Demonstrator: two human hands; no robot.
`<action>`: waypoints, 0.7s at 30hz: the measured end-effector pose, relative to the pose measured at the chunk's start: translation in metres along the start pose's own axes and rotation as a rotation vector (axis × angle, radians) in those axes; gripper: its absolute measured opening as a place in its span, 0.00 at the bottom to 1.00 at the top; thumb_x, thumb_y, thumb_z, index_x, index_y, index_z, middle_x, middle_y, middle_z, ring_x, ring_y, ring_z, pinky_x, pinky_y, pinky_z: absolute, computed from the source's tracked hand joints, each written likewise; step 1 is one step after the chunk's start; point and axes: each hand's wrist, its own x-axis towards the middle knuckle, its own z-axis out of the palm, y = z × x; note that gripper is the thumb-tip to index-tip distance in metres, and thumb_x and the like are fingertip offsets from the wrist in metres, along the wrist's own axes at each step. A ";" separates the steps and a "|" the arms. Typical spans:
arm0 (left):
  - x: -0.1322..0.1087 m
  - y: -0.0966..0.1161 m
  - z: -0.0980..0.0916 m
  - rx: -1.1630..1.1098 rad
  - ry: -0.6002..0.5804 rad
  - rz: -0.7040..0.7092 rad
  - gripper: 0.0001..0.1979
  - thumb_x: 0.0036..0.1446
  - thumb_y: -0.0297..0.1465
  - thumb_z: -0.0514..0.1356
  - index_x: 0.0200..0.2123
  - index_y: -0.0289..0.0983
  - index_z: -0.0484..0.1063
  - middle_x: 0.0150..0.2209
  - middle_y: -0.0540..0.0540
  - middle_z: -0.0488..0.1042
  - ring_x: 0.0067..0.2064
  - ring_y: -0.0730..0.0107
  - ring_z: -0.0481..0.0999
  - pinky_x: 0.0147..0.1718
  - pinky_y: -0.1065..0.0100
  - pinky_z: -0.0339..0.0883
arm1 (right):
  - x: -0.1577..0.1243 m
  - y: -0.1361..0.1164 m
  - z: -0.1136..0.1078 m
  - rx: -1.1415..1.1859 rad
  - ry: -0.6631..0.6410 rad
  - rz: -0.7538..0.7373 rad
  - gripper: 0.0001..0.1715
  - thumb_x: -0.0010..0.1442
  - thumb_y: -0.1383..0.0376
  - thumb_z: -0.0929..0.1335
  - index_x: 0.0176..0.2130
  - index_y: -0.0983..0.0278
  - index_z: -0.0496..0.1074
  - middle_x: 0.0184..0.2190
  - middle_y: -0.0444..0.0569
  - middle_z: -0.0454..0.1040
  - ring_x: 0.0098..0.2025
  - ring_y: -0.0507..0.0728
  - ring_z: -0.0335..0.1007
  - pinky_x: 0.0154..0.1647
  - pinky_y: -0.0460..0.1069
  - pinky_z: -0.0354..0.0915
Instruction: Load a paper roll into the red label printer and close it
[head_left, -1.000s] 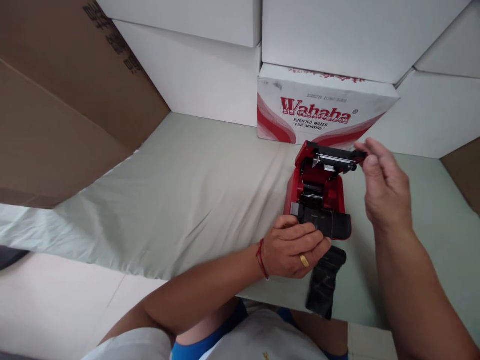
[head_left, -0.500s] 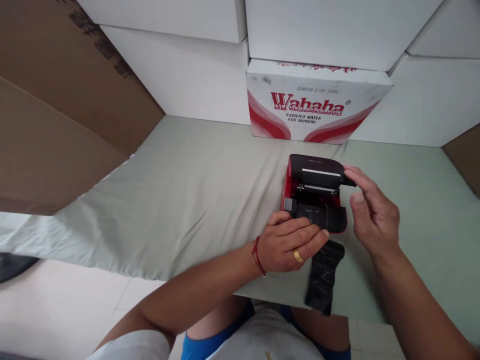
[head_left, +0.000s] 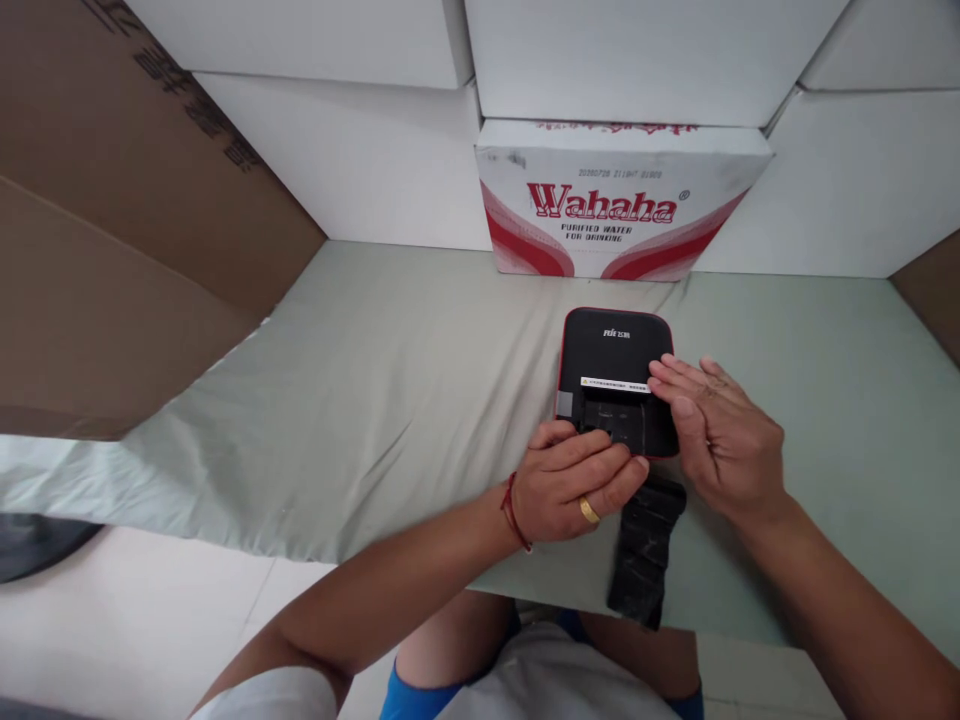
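A small black and red printer point(head_left: 613, 365) lies on the pale green cloth point(head_left: 375, 400) with its lid down. My left hand point(head_left: 574, 485) rests against its near left corner, fingers curled over the front edge and holding it steady. My right hand point(head_left: 716, 435) lies flat on the lid's right side, fingers stretched out and pressing on top. A black crumpled strip point(head_left: 643, 550) hangs from the printer's front toward the table edge, just below my hands.
A white and red Wahaha carton point(head_left: 615, 205) stands right behind the printer, among plain white boxes point(head_left: 360, 170). Large brown cardboard boxes point(head_left: 112, 220) wall off the left. The cloth's near edge drops to a light floor point(head_left: 150, 620).
The printer's lid was standing open, held up by my right hand. It swung down and is now closed, with that hand flat on top. My left hand stayed at the front.
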 end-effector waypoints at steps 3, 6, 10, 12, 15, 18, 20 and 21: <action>0.000 0.001 0.000 0.005 -0.024 -0.002 0.13 0.72 0.26 0.63 0.56 0.43 0.79 0.43 0.51 0.88 0.48 0.69 0.84 0.57 0.64 0.66 | -0.002 0.000 0.004 0.025 0.030 0.012 0.20 0.77 0.69 0.65 0.58 0.59 0.83 0.58 0.54 0.87 0.64 0.64 0.83 0.73 0.66 0.73; 0.003 0.004 0.002 0.021 -0.025 -0.006 0.11 0.74 0.27 0.60 0.55 0.41 0.78 0.41 0.49 0.88 0.47 0.68 0.84 0.52 0.64 0.68 | -0.004 -0.002 0.010 0.044 0.064 0.032 0.19 0.77 0.69 0.65 0.58 0.60 0.83 0.59 0.55 0.86 0.66 0.64 0.82 0.74 0.66 0.70; 0.014 0.010 -0.003 -0.047 -0.053 -0.050 0.14 0.73 0.25 0.58 0.58 0.38 0.76 0.43 0.46 0.87 0.46 0.65 0.82 0.47 0.62 0.71 | -0.007 -0.004 0.016 0.105 0.105 0.058 0.19 0.78 0.67 0.64 0.57 0.61 0.83 0.59 0.56 0.86 0.67 0.63 0.81 0.74 0.66 0.70; 0.019 0.007 -0.012 -0.129 -0.054 -0.132 0.16 0.72 0.24 0.59 0.59 0.39 0.75 0.46 0.44 0.85 0.47 0.65 0.82 0.48 0.62 0.73 | -0.008 -0.005 0.017 0.115 0.111 0.067 0.18 0.78 0.65 0.64 0.55 0.61 0.83 0.59 0.56 0.87 0.66 0.63 0.81 0.74 0.66 0.70; 0.024 -0.015 -0.026 -0.188 0.036 -0.406 0.13 0.73 0.28 0.61 0.57 0.44 0.76 0.50 0.45 0.82 0.51 0.63 0.81 0.53 0.59 0.75 | -0.010 -0.010 0.017 0.119 0.106 0.047 0.16 0.77 0.64 0.65 0.54 0.59 0.83 0.57 0.55 0.88 0.64 0.63 0.83 0.74 0.67 0.70; 0.020 -0.052 -0.029 -0.377 0.097 -0.780 0.17 0.69 0.39 0.66 0.59 0.48 0.75 0.57 0.45 0.78 0.55 0.60 0.79 0.56 0.56 0.74 | -0.012 -0.014 0.019 0.138 0.109 -0.013 0.17 0.76 0.65 0.66 0.57 0.59 0.81 0.56 0.55 0.88 0.62 0.63 0.84 0.73 0.67 0.70; 0.012 -0.074 -0.024 -0.579 0.069 -0.916 0.29 0.61 0.44 0.71 0.64 0.51 0.72 0.68 0.45 0.74 0.67 0.52 0.74 0.65 0.49 0.70 | -0.013 -0.015 0.019 0.137 0.109 -0.038 0.21 0.76 0.65 0.66 0.63 0.59 0.78 0.58 0.55 0.87 0.63 0.64 0.83 0.73 0.68 0.70; 0.007 -0.082 -0.020 -0.677 0.038 -0.948 0.35 0.57 0.45 0.72 0.66 0.53 0.70 0.72 0.46 0.70 0.74 0.48 0.68 0.71 0.45 0.64 | -0.014 -0.015 0.019 0.134 0.110 -0.048 0.23 0.76 0.64 0.65 0.66 0.58 0.76 0.59 0.55 0.87 0.63 0.64 0.82 0.72 0.68 0.70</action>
